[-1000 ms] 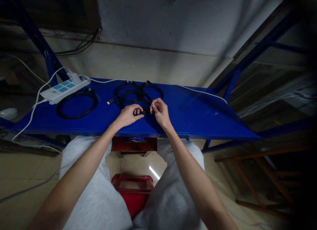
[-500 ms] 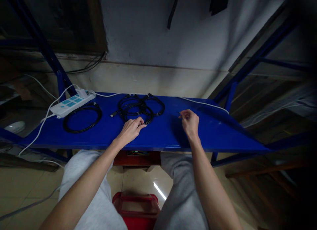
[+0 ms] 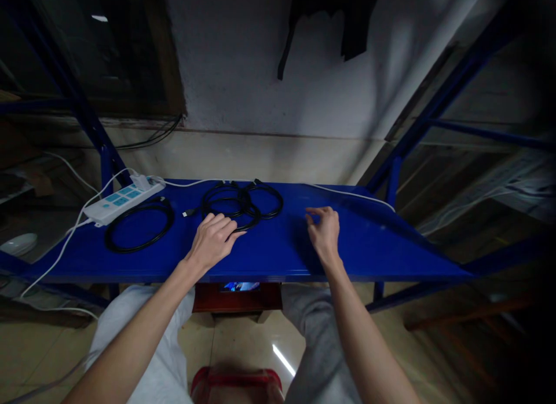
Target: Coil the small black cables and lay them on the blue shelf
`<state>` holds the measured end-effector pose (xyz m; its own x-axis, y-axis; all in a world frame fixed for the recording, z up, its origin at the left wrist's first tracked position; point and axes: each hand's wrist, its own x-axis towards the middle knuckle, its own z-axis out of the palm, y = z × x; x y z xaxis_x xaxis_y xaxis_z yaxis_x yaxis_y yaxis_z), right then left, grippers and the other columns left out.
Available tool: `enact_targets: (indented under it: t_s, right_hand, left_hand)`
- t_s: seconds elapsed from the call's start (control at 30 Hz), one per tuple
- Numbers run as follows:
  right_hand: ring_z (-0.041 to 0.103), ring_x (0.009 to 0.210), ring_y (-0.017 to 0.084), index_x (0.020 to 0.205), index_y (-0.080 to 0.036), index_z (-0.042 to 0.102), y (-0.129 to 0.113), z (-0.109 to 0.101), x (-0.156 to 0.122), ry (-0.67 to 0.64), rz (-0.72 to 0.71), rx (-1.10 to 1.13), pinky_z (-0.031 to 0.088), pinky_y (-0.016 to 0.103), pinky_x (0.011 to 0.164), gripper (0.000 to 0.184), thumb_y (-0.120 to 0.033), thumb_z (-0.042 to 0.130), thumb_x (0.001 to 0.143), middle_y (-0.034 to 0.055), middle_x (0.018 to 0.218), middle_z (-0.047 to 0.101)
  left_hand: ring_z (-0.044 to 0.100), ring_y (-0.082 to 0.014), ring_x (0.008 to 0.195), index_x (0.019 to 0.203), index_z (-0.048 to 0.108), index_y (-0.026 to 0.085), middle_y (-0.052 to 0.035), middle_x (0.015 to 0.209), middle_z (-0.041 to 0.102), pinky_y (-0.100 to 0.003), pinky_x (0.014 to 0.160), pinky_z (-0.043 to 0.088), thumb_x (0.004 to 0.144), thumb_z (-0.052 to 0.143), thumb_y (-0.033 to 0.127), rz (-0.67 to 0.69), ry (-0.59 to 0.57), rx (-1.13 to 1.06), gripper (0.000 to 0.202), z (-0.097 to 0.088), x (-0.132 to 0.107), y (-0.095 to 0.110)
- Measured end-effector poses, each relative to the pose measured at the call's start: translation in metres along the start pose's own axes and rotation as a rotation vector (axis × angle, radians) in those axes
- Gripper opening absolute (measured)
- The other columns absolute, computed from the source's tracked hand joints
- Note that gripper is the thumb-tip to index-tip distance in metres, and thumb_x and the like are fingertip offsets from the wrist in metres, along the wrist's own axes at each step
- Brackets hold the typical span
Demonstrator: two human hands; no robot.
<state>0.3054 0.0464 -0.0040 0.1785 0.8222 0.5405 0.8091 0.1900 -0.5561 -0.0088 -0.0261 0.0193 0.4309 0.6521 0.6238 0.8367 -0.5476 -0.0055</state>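
Observation:
Several coiled black cables (image 3: 270,215) lie overlapping on the blue tabletop (image 3: 373,247). My left hand (image 3: 212,239) is at the near side of the front coil, its fingers curled over the cable and the thumb stretched along it; the fingertips are partly hidden. A cable plug (image 3: 188,213) with a pale metal end sticks out to the left of these coils. To their right, my right hand (image 3: 324,227) hovers over the table, thumb and index finger apart, with nothing visible between them. Its other fingers are curled.
A white power strip (image 3: 124,202) with blue sockets stands at the left, beside another black cable coil (image 3: 139,225). A white cord (image 3: 351,193) runs along the back edge. Blue frame posts (image 3: 393,181) rise at both ends. Below are a lit screen (image 3: 241,286) and a red stool (image 3: 237,378).
The view has tilted up. My left hand has slid left along the front coil. My right hand's thumb and index finger, pinched together before, have parted.

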Motion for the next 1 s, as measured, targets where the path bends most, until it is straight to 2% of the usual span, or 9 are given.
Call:
enact_targets:
  t_s: [0.1,0.27,0.47,0.6,0.67,0.77,0.87,0.93,1.0]
  right_hand:
    - [0.062,0.092,0.025,0.111,-0.017,0.074,-0.032,0.02,-0.008,-0.193,-0.053,0.417,0.047,0.039,0.087,0.041,-0.048,0.054,0.093,0.0124,0.102,0.07]
    - [0.063,0.079,0.019,0.107,-0.015,0.073,-0.072,0.043,-0.013,-0.485,0.08,0.923,0.047,0.029,0.068,0.068,-0.075,0.045,0.091,0.0098,0.088,0.072]
    - [0.053,0.06,0.011,0.09,-0.016,0.072,-0.08,0.047,-0.015,-0.669,0.132,1.05,0.038,0.023,0.051,0.057,-0.072,0.063,0.082,0.0017,0.068,0.062]
    - [0.049,0.056,0.01,0.074,-0.017,0.066,-0.093,0.054,-0.023,-0.797,0.082,1.033,0.034,0.023,0.048,0.05,-0.066,0.073,0.076,0.0001,0.065,0.059]
    - [0.048,0.056,0.01,0.074,-0.017,0.065,-0.101,0.057,-0.026,-0.826,0.067,1.028,0.034,0.023,0.048,0.049,-0.065,0.074,0.075,-0.0002,0.065,0.058]
    - [0.045,0.055,0.009,0.076,-0.017,0.066,-0.109,0.059,-0.03,-0.861,0.042,0.997,0.031,0.024,0.048,0.05,-0.066,0.073,0.075,-0.0007,0.065,0.057]
    - [0.042,0.056,0.009,0.073,-0.016,0.066,-0.11,0.061,-0.032,-0.876,0.01,0.94,0.028,0.025,0.05,0.052,-0.067,0.071,0.076,-0.001,0.063,0.054]
    - [0.042,0.058,0.01,0.073,-0.015,0.066,-0.109,0.063,-0.032,-0.87,-0.009,0.92,0.027,0.025,0.051,0.053,-0.068,0.071,0.076,-0.0013,0.062,0.053]
    - [0.042,0.06,0.01,0.074,-0.016,0.066,-0.109,0.065,-0.034,-0.854,-0.025,0.919,0.028,0.025,0.053,0.053,-0.069,0.07,0.076,-0.0015,0.063,0.052]
  left_hand:
    - [0.051,-0.0195,0.071,0.071,0.056,0.021,-0.0039,0.068,0.058,-0.036,0.069,0.035,0.097,0.053,0.03,0.178,0.011,-0.005,0.028,-0.014,-0.004,0.002]
    - [0.049,-0.0182,0.068,0.071,0.056,0.023,-0.0023,0.067,0.054,-0.036,0.067,0.038,0.093,0.05,0.023,0.37,-0.164,-0.09,0.023,-0.016,-0.01,-0.005]
    - [0.058,-0.0248,0.088,0.076,0.062,0.027,-0.0064,0.082,0.061,-0.049,0.09,0.05,0.089,0.051,0.023,0.249,-0.297,-0.143,0.018,-0.021,-0.029,-0.061]
    - [0.055,-0.0298,0.117,0.095,0.068,0.029,-0.0074,0.111,0.063,-0.061,0.109,0.041,0.086,0.046,0.02,0.15,-0.301,-0.117,0.025,-0.027,-0.048,-0.106]
    - [0.051,-0.0307,0.126,0.108,0.068,0.027,-0.0067,0.121,0.061,-0.063,0.111,0.037,0.086,0.042,0.02,0.115,-0.348,-0.097,0.034,-0.032,-0.052,-0.116]
    - [0.047,-0.0316,0.13,0.126,0.063,0.027,-0.0063,0.128,0.058,-0.061,0.111,0.037,0.086,0.047,0.026,0.058,-0.415,-0.074,0.044,-0.038,-0.047,-0.106]
    - [0.052,-0.0319,0.126,0.131,0.061,0.028,-0.0094,0.127,0.061,-0.053,0.105,0.042,0.086,0.053,0.029,-0.041,-0.343,-0.127,0.046,-0.037,-0.028,-0.071]
    - [0.059,-0.0293,0.114,0.13,0.059,0.027,-0.0086,0.116,0.066,-0.047,0.098,0.046,0.093,0.048,0.032,-0.147,-0.287,-0.179,0.039,-0.029,-0.012,-0.045]
    - [0.064,-0.0275,0.101,0.122,0.061,0.025,-0.0066,0.101,0.069,-0.04,0.091,0.048,0.095,0.052,0.042,-0.22,-0.316,-0.225,0.034,-0.017,-0.001,-0.024]
